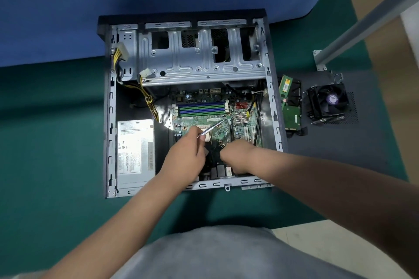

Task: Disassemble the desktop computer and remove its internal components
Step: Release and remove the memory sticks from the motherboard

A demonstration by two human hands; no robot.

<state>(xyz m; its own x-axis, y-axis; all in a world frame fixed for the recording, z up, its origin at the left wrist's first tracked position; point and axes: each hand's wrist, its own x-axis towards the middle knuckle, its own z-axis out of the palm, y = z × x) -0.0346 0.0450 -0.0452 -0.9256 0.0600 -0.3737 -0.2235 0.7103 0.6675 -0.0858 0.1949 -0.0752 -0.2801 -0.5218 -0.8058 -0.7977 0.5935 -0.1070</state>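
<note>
The open desktop case [108, 106] lies flat on the green mat, with its green motherboard [204, 118] exposed. My left hand [188, 154] grips a thin metal tool [210, 129] whose tip points up and right over the board. My right hand [238, 156] is curled over the near part of the board beside a black part [214, 154]; what its fingers hold is hidden. A silver power supply [135, 154] sits in the case's near left corner. The metal drive cage [199, 59] spans the far half.
To the right, on a dark case panel [340, 142], lie a cooler fan [327, 102], a green RAM stick [284, 88] and a hard drive [293, 113]. Yellow power cables [148, 99] run along the case's left side. A grey metal leg [362, 20] slants at the upper right.
</note>
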